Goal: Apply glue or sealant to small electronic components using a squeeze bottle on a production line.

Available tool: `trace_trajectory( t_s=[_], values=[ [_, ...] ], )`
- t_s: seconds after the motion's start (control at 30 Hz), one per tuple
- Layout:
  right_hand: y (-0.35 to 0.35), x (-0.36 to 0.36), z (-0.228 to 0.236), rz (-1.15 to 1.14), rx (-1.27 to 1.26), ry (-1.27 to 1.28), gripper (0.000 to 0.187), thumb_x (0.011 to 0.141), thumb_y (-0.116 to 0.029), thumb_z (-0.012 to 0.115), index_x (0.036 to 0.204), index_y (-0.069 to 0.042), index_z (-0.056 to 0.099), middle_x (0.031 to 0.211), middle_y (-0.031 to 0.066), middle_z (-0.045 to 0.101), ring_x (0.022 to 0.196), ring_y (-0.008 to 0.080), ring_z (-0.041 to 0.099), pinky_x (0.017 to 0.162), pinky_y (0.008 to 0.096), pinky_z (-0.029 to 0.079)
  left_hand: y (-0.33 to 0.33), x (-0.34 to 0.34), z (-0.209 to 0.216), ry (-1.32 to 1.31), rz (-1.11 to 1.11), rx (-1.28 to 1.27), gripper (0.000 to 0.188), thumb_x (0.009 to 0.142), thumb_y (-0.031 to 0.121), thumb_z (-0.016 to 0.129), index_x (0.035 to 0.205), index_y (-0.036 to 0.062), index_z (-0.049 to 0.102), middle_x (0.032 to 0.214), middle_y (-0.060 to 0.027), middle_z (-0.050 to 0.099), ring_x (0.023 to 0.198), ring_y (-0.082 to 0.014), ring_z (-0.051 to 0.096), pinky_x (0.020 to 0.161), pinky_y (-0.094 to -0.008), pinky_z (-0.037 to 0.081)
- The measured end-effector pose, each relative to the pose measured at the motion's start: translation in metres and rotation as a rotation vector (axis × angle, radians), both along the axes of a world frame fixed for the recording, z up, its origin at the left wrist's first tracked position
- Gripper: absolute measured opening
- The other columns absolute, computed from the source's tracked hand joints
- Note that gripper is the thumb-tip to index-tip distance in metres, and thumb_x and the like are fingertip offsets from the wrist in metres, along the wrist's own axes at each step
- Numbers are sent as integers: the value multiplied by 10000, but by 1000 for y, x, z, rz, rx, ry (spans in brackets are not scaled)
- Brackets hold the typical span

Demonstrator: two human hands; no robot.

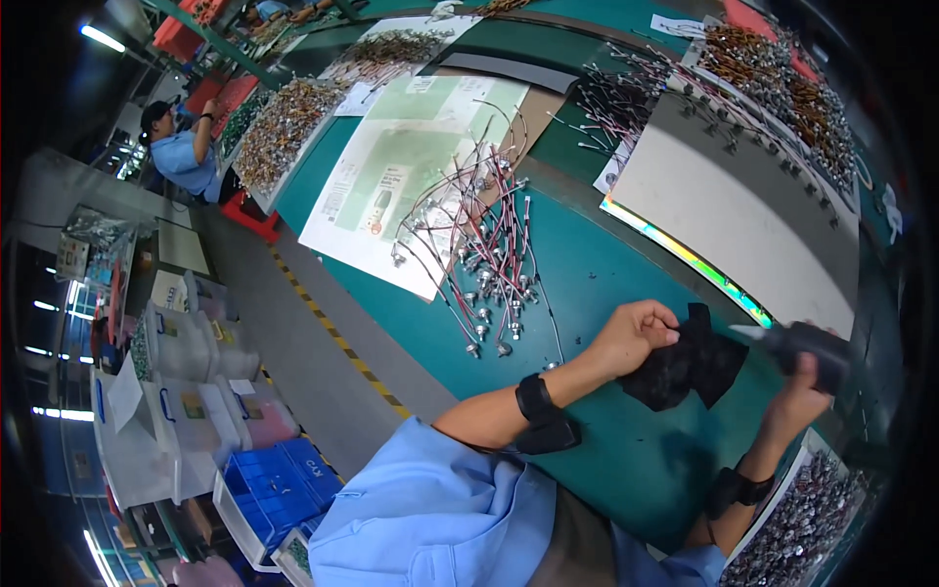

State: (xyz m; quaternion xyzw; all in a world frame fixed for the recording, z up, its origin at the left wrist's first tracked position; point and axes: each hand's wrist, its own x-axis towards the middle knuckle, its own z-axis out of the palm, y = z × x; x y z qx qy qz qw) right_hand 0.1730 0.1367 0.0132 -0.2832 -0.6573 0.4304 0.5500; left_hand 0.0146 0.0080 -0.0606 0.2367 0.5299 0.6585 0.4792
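My left hand (631,340) has its fingers closed on a crumpled black cloth (693,364), just above the green tabletop (587,430). In my right hand (794,406) is a dark bottle (820,354) with a pale pointed nozzle, tilted so that the nozzle points left toward the cloth. The fingers wrap round the bottle's side. Left of my hands lies a loose heap of wired metal parts (499,269) with thin red and black leads. Part of it rests on a printed white and green sheet (362,196).
At the right is a large grey board (724,205) with wired parts along its far edge. More heaps (782,83) lie behind it, and a bin of small parts (807,509) stands near my right forearm. Plastic boxes (181,342) and a blue crate (279,484) stand left; a co-worker (181,147) sits farther off.
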Motion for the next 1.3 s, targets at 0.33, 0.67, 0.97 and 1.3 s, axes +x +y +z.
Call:
trace_trajectory(
  t_s=[0.33,0.67,0.97,1.3],
  values=[
    [-15,-9,-20,176,-623,559,307,854,-330,463,964,-44,474,868,95,543,621,104,471,507,219,366,-10,1,13,824,211,84,149,750,22,573,898,8,572,891,-99,564,740,-152,540,602,-216,437],
    [-30,-10,-55,272,-837,570,357,857,-361,443,996,-32,455,916,130,545,633,118,491,520,229,378,-73,-165,63,1475,468,-472,184,738,168,565,829,14,607,808,-153,567,719,-288,558,658,-352,438],
    [-34,-11,-54,195,-807,546,371,857,-370,438,1020,-37,445,947,132,541,723,140,520,529,230,388,-18,-233,30,1599,-18,-988,211,712,225,570,805,44,626,799,-182,596,778,-320,579,672,-373,447],
    [-26,-6,-63,216,-860,571,367,849,-382,444,1004,-49,462,950,132,543,752,147,535,535,234,399,-87,-212,143,1016,520,-254,264,777,127,548,980,-36,501,819,-103,586,690,-140,576,513,-216,439]
  ],
)
